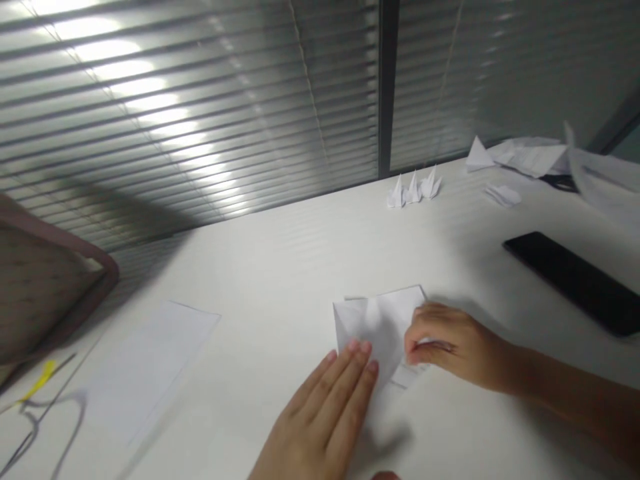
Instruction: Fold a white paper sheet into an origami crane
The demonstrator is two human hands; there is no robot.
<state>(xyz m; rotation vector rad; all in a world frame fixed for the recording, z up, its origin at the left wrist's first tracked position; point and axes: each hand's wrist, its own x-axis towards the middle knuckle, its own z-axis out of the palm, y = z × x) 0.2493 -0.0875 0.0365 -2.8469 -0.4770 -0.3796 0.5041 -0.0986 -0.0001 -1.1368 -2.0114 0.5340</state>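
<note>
A folded white paper (387, 313) lies on the white table (260, 267), right of the middle. My left hand (325, 417) rests with its fingers stretched out on the paper's lower left part. At the paper's right edge my right hand (457, 343) is closed, thumb against the curled fingers, with a bit of white paper showing between them. The paper's lower corner sticks out below my right hand.
Three small folded paper figures (413, 190) stand near the blinds (300, 100). More papers (530, 157) lie at the back right, a black phone (575, 280) at the right. A flat sheet (155, 363), cables (37, 413) and a bag (45, 287) are on the left.
</note>
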